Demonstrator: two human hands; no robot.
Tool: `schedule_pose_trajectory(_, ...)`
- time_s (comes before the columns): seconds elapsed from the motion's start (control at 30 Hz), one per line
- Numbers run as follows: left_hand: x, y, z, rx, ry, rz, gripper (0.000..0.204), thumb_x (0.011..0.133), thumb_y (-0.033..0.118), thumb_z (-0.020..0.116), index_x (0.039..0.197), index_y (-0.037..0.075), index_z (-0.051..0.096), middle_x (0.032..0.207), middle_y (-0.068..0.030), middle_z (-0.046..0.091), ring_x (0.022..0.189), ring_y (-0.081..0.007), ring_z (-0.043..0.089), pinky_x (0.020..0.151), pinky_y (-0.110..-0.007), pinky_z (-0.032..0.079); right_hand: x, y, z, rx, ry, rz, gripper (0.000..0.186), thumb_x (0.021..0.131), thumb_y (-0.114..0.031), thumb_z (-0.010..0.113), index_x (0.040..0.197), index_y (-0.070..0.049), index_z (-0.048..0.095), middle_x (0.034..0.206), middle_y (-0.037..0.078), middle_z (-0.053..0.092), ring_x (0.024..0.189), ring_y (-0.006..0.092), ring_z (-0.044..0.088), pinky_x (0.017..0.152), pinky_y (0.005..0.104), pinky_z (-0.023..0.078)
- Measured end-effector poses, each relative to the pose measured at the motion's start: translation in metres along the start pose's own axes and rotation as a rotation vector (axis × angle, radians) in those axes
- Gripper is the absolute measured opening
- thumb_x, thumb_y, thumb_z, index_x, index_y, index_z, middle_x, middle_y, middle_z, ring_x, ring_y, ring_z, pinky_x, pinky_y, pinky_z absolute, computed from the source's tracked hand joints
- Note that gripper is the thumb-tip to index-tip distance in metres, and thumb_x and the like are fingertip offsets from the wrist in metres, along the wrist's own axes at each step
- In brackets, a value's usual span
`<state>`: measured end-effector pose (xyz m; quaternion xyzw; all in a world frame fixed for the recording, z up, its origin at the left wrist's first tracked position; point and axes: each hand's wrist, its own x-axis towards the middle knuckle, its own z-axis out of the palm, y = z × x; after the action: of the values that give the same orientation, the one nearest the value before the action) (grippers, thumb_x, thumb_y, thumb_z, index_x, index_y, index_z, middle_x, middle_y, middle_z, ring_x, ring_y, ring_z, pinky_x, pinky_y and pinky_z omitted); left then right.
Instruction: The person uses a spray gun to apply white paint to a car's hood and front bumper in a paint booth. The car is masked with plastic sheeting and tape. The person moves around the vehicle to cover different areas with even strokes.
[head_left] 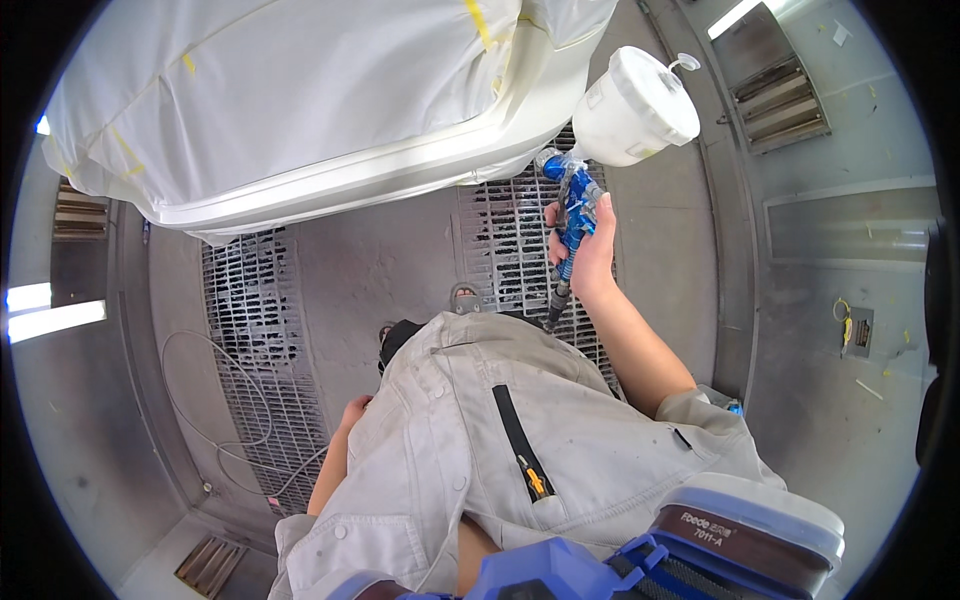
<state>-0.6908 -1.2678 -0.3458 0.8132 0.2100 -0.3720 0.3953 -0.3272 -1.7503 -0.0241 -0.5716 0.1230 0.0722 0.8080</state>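
Observation:
My right hand (597, 252) is wrapped round the grip of a blue spray gun (576, 205), held out in front to the right. On top of the gun sits a white paint cup (632, 108) with a lid and a small flip cap, tilted over. Clear film covers part of the gun's body. Just left of the gun's head is the white bumper (350, 176) of a vehicle. White masking sheet (300, 85) with yellow tape covers the body above it. Low at my side hangs my left hand (356, 410), its fingers mostly hidden by my grey work clothes.
Metal floor grates (250, 300) run along the floor on both sides of a plain strip. A thin pale hose (170, 370) lies looped at left. Grey walls with slatted vents (782, 105) stand either side. A blue respirator (550, 570) fills the lower edge.

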Motion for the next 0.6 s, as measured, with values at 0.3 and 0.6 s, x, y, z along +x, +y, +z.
schedule_pose_trajectory(0.3,0.002,0.002,0.004,0.033,0.029,0.014,0.036,0.092,0.03,0.07,0.118,0.005,0.072,0.106,-0.0174,0.077,0.101,-0.0292,0.073,0.087,-0.04,0.055,0.001,0.002,-0.001,0.01,0.026,0.023,0.065,0.107,-0.062,0.027,0.102,-0.005,0.057,0.087,0.005,0.06,0.048,0.0109,0.042,0.043,0.0287,0.037)
schedule_pose_trajectory(0.6,0.012,0.002,-0.011,0.014,0.006,-0.003,0.039,0.09,0.031,0.073,0.119,0.005,0.072,0.102,-0.0163,0.077,0.096,-0.026,0.073,0.086,-0.038,0.055,0.001,0.003,-0.001,0.018,0.034,-0.019,0.068,0.105,-0.065,0.029,0.103,-0.004,0.058,0.087,0.006,0.062,0.047,0.0103,0.043,0.044,0.0287,0.037)
